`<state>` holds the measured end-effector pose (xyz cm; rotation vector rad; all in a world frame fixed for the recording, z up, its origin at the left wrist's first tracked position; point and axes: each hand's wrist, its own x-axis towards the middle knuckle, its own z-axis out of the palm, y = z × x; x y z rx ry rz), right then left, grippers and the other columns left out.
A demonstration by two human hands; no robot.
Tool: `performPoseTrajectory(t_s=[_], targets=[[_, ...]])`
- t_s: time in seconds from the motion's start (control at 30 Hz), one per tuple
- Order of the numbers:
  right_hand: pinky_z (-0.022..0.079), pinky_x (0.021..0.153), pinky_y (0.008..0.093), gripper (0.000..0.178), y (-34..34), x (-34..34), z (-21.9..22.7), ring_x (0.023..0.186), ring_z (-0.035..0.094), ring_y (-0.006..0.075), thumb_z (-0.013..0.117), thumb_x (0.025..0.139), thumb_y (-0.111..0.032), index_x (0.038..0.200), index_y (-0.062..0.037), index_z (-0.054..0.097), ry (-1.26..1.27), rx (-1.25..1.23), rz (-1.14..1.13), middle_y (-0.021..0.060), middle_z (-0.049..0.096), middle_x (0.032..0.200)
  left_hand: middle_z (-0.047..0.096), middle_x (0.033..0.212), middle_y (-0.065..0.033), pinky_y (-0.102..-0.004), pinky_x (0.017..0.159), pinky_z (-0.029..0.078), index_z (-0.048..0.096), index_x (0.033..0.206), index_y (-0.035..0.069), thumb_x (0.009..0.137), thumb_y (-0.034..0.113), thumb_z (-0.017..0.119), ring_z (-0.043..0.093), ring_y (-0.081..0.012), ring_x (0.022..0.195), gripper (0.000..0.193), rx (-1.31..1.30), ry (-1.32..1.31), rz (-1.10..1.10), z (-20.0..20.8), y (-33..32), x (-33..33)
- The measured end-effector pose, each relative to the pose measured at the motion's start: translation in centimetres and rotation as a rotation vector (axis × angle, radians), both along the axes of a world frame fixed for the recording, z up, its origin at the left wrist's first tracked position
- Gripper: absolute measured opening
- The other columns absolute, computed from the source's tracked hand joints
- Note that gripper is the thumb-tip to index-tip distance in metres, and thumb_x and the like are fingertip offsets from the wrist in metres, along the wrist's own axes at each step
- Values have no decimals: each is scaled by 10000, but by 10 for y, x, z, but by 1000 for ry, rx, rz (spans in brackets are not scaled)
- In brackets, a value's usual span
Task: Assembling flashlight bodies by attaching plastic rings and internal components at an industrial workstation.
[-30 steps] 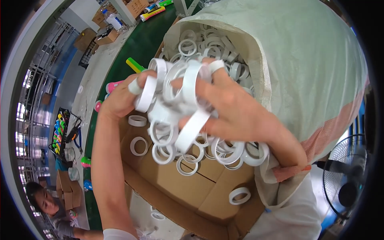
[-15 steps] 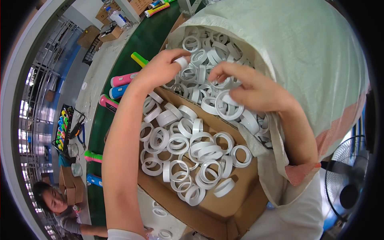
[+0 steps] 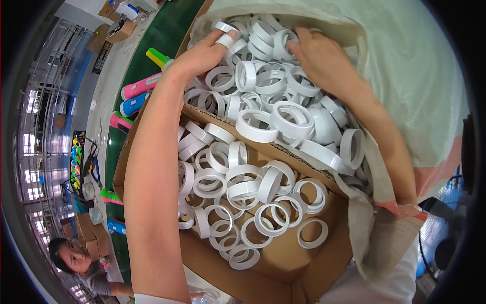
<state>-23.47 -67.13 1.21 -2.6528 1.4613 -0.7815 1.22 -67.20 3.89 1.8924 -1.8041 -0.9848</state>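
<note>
Many white plastic rings [image 3: 271, 81] fill a pale woven sack [image 3: 405, 61], and more lie loose in a cardboard box [image 3: 319, 268] in front of it. At the far left of the heap my left hand [image 3: 200, 55] is curled round rings, with a white band about its thumb. Across from it, my right hand [image 3: 326, 61] reaches in along the sack's right side, its fingers bent against rings. A bunch of rings sits between the two hands. The fingertips of my right hand are partly hidden among them.
Flashlights in pink [image 3: 140, 87], blue [image 3: 133, 105] and yellow-green [image 3: 158, 58] lie on a green belt [image 3: 147, 43] to the left. A person [image 3: 76, 258] is at the lower left. A fan [image 3: 438, 248] stands at the right.
Both hands have moved farther into the sack, and my right hand has gone to its far side. Rings in the sack have shifted toward the box, and some in the box lie differently.
</note>
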Motion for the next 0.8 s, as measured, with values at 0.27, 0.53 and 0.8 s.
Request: performPoseTrajectory(t_s=[0.27,0.53,0.8], targets=[[438,920,305,503,-65,-13,12,1008,603,211,438,942,-421,1226,-27,568,-11,665,41,99,642,1150,323,1498,-134,-495,1014,366,224,1499,299,886,676,406,373,-312,1328,742,205,-10,-63,12,10,-16],[517,890,309,714,-12,-2,-14,1069,599,156,469,900,-627,1352,-75,479,-811,1445,334,61,579,1253,608,1183,-68,-302,818,525,454,1339,64,923,364,465,632,-152,978,513,529,251,-66,11,2,15],[554,808,291,386,18,0,-25,947,651,138,579,933,-291,1253,-77,552,-1320,1648,822,65,637,1132,676,1030,-36,-273,701,539,635,1162,79,876,638,513,647,-104,861,641,494,550,-105,2,20,21]])
